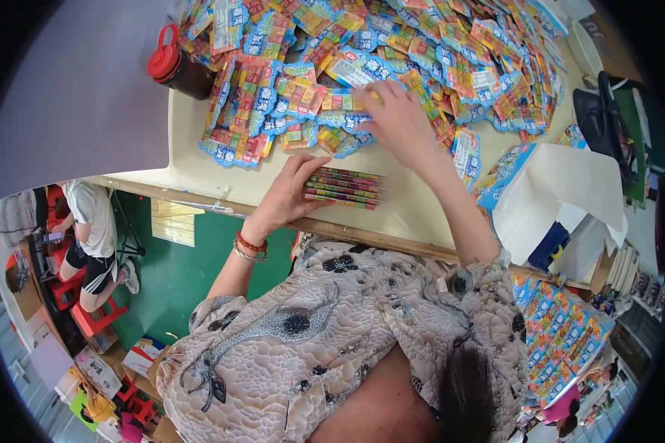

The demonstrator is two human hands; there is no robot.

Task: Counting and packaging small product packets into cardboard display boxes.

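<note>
My left hand (292, 192) is closed around the left end of a small stack of flat, colourful printed packets (347, 188), seen edge-on near the table's front edge. Red beads and a bangle circle that wrist. My right hand (399, 122) is over the near side of a big heap of the same kind of packets (295, 96). Its thumb and fingers are apart, at the end of one blue-and-yellow packet (340, 101); whether they touch it is hard to tell. The packets have blue wavy-edged ends and rows of small coloured blocks.
A dark bottle with a red lid (171, 65) leans at the heap's left, by a grey panel (89, 88). On the right are white torn wrapping (550, 188) and a black bag (602, 122). Below the table, a person (92, 229) sits on a red stool (96, 317).
</note>
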